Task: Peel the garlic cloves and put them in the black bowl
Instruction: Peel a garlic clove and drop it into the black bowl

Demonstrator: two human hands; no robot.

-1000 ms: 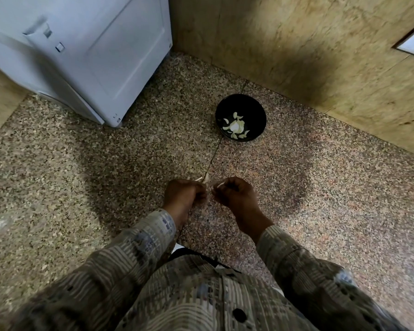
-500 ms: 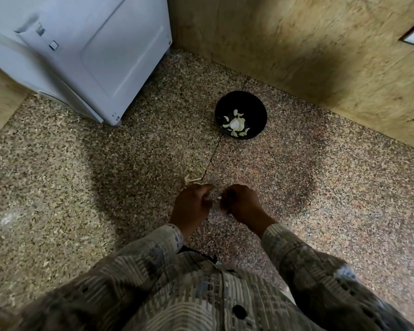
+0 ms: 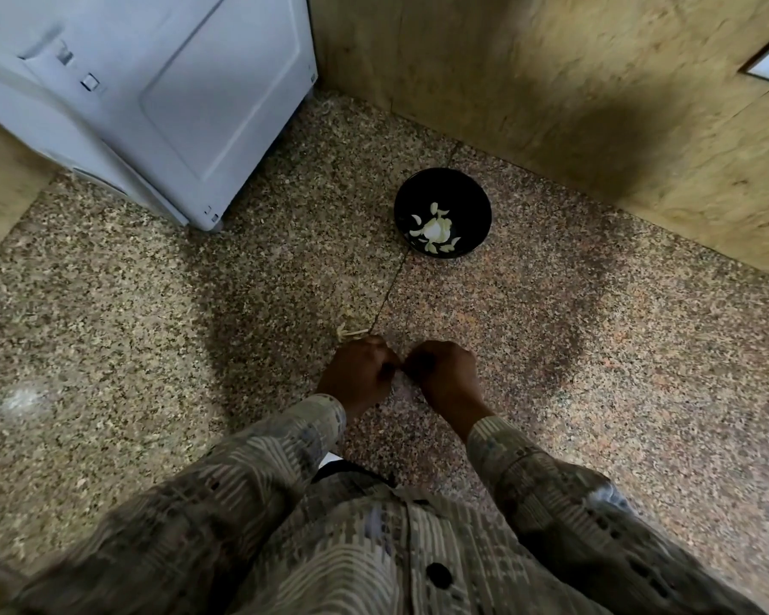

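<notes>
My left hand (image 3: 357, 377) and right hand (image 3: 448, 375) sit knuckles-up and close together. Their fingers curl inward and pinch a small pale garlic clove (image 3: 399, 370) between the tips; only a sliver of it shows. To peel it well, I would hold the clove firm in one hand and lift the skin with the other thumbnail, staying low. Just beyond the left hand, a dry straw-coloured garlic stem scrap (image 3: 349, 333) lies on the speckled stone floor (image 3: 152, 348). Further ahead, well apart, the round black bowl (image 3: 473, 201) holds peeled white cloves (image 3: 436, 228).
</notes>
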